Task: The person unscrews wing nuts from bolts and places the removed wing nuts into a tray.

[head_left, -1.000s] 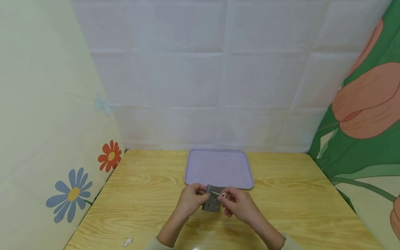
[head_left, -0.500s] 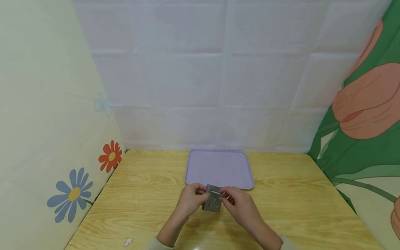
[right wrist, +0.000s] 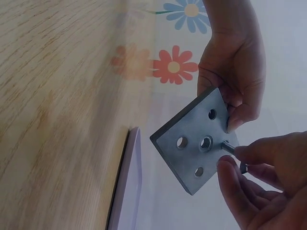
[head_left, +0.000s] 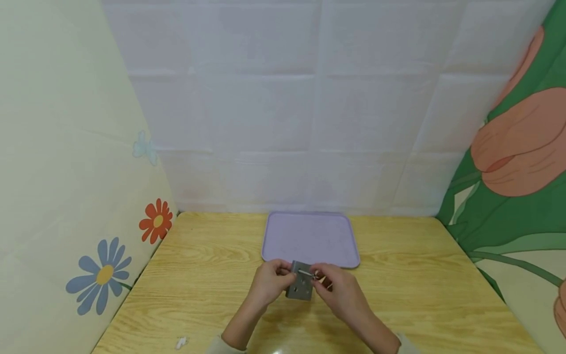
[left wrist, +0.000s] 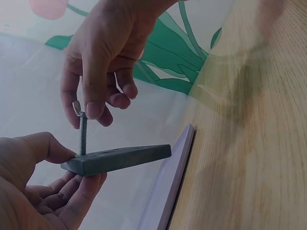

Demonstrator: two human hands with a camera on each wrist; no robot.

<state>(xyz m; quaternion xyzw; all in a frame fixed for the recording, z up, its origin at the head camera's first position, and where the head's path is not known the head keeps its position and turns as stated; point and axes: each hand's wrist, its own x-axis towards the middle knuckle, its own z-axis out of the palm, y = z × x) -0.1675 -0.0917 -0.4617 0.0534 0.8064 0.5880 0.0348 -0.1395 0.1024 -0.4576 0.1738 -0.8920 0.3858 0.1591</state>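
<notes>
My left hand [head_left: 271, 283] grips a dark grey metal plate [right wrist: 193, 139] by one edge, thumb on its upper face and fingers below. Several round holes pass through the plate. A silver wing screw [left wrist: 82, 136] stands in a hole near the held edge, its threaded shank rising from the face. At the wing end, the thumb and fingers of my right hand [head_left: 339, 289] pinch the screw. The left wrist view shows the plate held level, with one wing poking out beside the right fingertips.
Behind the hands, a purple tray [head_left: 309, 239] lies on the wood-grain table [head_left: 212, 275]. A small whitish object [head_left: 181, 342] rests near the front left. Patterned sheets [head_left: 66, 147] flank the table, with a white sheet [head_left: 283, 108] behind.
My right hand has turned at the wrist and regripped the screw's wing end, its fingers shifting round it. The left hand and the plate stay almost where they were.
</notes>
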